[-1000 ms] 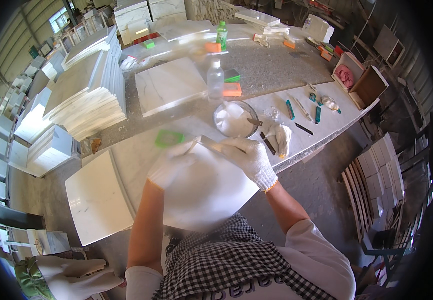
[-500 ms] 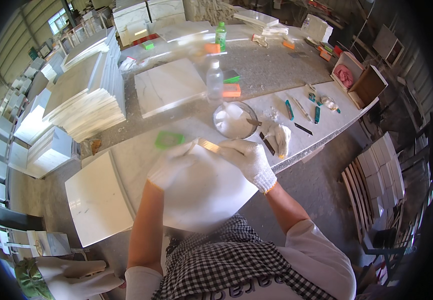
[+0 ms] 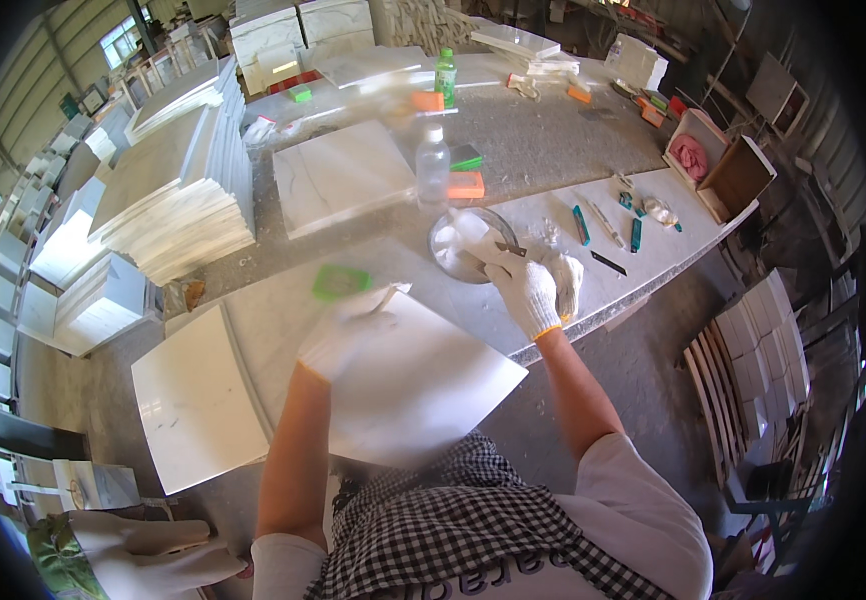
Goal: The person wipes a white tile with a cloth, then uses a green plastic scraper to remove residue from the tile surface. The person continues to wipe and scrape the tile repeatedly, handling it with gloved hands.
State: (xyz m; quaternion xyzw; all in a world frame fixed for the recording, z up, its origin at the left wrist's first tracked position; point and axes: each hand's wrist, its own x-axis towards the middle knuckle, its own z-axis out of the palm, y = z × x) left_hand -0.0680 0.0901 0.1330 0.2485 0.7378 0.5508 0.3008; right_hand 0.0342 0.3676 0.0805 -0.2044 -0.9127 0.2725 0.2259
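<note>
My left hand (image 3: 348, 335), in a white knitted glove, rests over a white marble slab (image 3: 423, 375) in front of me. Its fingers are closed, with a thin pale edge showing at the fingertips; what they hold is blurred. A green block (image 3: 341, 282) lies just beyond them. My right hand (image 3: 528, 295), gloved too, is at the near right rim of a round bowl (image 3: 436, 262) of white material. Its fingertips close on a small dark metal blade (image 3: 510, 248) at that rim. A crumpled white glove (image 3: 567, 280) lies beside this hand.
Beyond the bowl stand a clear bottle (image 3: 433, 165) and an orange block (image 3: 466, 185). Teal cutters (image 3: 580, 225) and a black blade (image 3: 609, 263) lie to the right. An open box (image 3: 728, 170) is at the table's right end. Stacked slabs (image 3: 183, 190) rise at left.
My right hand has left the tan piece held with my left hand and moved right to the blade at the bowl. The tan face no longer shows. My left hand stays over the slab.
</note>
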